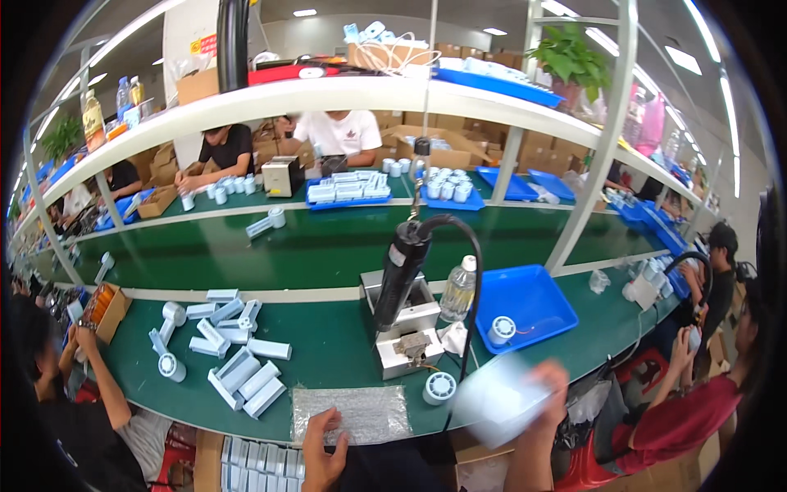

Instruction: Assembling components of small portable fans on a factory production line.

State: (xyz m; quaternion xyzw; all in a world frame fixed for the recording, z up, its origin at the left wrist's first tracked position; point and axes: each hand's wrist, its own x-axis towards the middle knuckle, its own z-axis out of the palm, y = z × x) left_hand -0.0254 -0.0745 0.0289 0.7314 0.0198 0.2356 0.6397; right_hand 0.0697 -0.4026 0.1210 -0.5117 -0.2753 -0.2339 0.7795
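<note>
We sit in a factory assembly line: a long green surface [328, 246], blue trays [525, 303], stacked cartons [459, 152], workers [336, 135] opposite us.

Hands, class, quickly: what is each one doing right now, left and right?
Left hand: open, empty, fingers at the near edge of the bubble-wrap sheet.
Right hand: closed around a blurred pale blue-white piece.

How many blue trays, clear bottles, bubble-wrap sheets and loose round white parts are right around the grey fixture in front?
Blue tray: 1
Clear bottle: 1
Bubble-wrap sheet: 1
Round white part: 2 (one in the tray, one on the bench)
Total: 5
</note>
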